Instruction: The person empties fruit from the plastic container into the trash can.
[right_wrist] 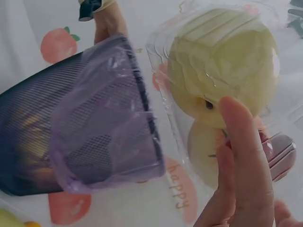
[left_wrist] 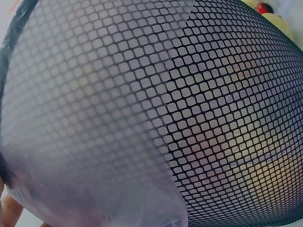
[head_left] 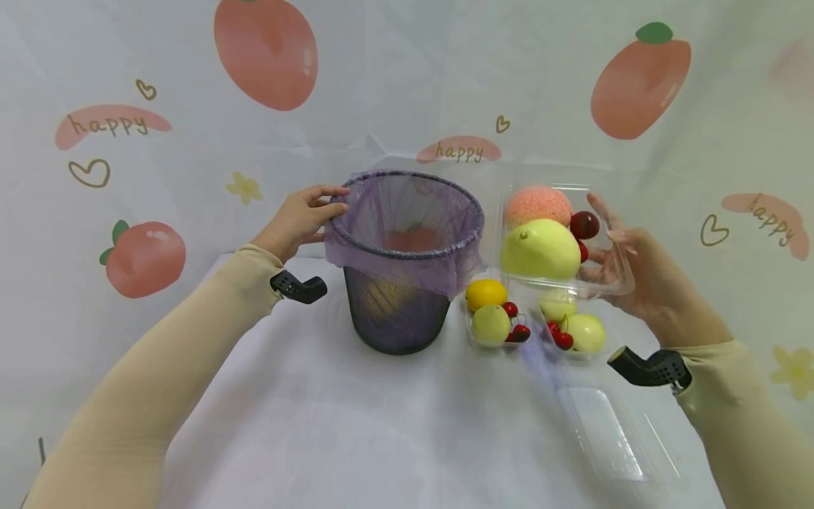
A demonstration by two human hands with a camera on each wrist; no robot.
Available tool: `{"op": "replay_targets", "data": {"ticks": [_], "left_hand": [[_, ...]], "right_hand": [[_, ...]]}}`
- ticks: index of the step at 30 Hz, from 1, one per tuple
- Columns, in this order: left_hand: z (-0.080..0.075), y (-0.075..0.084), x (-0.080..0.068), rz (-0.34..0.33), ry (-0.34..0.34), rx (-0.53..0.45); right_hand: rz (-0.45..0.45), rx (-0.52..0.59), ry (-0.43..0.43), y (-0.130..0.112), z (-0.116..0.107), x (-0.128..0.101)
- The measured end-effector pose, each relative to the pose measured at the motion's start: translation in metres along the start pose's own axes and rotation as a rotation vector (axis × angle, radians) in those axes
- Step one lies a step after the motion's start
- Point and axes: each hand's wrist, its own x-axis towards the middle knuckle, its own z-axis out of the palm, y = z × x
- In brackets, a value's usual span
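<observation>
A dark mesh wastebasket (head_left: 394, 325) stands upright, lined with a thin purple plastic bag (head_left: 407, 265) folded over its rim. Yellowish and reddish shapes show through the mesh. My left hand (head_left: 302, 215) grips the rim on its left side, fingertips over the edge. To the right of the basket, my right hand (head_left: 642, 276) holds a clear plastic container (head_left: 620, 279) up off the table, tilted. Inside it are a large yellow-green fruit (head_left: 540, 251), a pink rough-skinned fruit (head_left: 539, 205) and dark red small fruits (head_left: 584, 225). The right wrist view shows its thumb and fingers about the container.
Two smaller clear boxes of fruit stand right of the basket, one with a lemon (head_left: 486, 294) and the other with a pale green fruit (head_left: 585, 332); both also hold cherries. A clear plastic sheet or lid (head_left: 610, 431) lies nearer on the white table (head_left: 356, 431). A printed cloth hangs behind.
</observation>
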Motion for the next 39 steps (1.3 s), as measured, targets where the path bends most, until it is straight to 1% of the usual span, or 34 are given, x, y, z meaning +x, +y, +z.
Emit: {"op": "replay_targets", "data": {"ticks": [5, 7, 9, 12, 14, 17, 24, 30, 39], "left_hand": [[0.001, 0.000, 0.000, 0.007, 0.004, -0.001], [0.001, -0.001, 0.000, 0.008, 0.005, -0.002], [0.001, -0.001, 0.000, 0.008, 0.006, -0.001], [0.001, -0.001, 0.000, 0.007, 0.006, -0.002], [0.001, -0.001, 0.000, 0.007, 0.005, -0.001], [0.001, 0.000, -0.001, 0.006, 0.004, 0.002], [0.001, 0.000, -0.001, 0.002, 0.004, -0.004], [0.000, 0.000, 0.000, 0.006, 0.009, -0.008], [0.000, 0.000, 0.000, 0.007, 0.003, -0.008]], "right_hand": [[-0.023, -0.032, 0.132, -0.022, 0.011, 0.018], [-0.031, -0.075, 0.172, -0.029, 0.015, 0.025], [-0.038, -0.148, 0.207, -0.034, 0.020, 0.033], [-0.045, -0.215, 0.231, -0.038, 0.024, 0.043], [-0.052, -0.228, 0.235, -0.041, 0.026, 0.050], [-0.062, -0.218, 0.242, -0.044, 0.027, 0.059], [-0.062, -0.284, 0.301, -0.050, 0.033, 0.077], [-0.062, -0.286, 0.341, -0.055, 0.039, 0.090], [-0.049, -0.332, 0.439, -0.059, 0.048, 0.103]]}}
